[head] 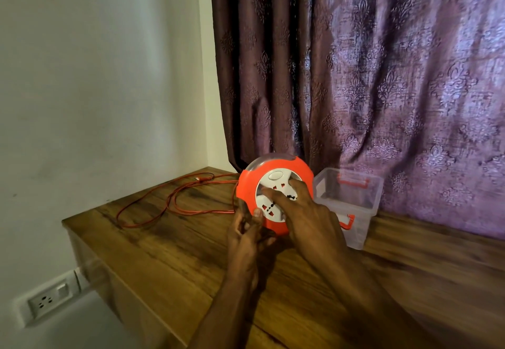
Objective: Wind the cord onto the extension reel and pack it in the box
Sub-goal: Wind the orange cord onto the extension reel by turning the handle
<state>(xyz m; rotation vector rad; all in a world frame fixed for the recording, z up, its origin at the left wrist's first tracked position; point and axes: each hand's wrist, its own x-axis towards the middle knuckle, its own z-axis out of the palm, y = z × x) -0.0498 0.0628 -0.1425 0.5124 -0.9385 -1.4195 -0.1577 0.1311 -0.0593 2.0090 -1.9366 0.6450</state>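
Orange plastic reel: the extension reel point(274, 193) stands tilted up on its edge on the wooden table point(169, 256), its white socket face turned toward the person, close in front of the curtain.
Right hand: the right hand point(303, 209) lies spread across the white socket face, fingers fairly straight and pressing on it rather than wrapped round anything; my guess is it is about to turn the centre.
Left hand: the left hand point(250, 232) grips the reel's lower left rim, thumb on the front edge and fingers curled behind, steadying it.
Cord: the orange cord point(175, 204) is mostly unwound, lying in loose overlapping loops on the table to the reel's left, with its plug end point(199, 178) near the back edge by the wall.
Box: the clear box point(352, 201) with orange latches sits open just beside the reel on its right, with nothing I can see inside.
Stage: winding looks barely begun; packing is not yet started.
Risk: the crossing loops could knot or snag as they are drawn in, jamming the reel.
Risk: the plug end could drag off the table's back edge.
Risk: turning hard with only a rim grip could tip the reel against the box.
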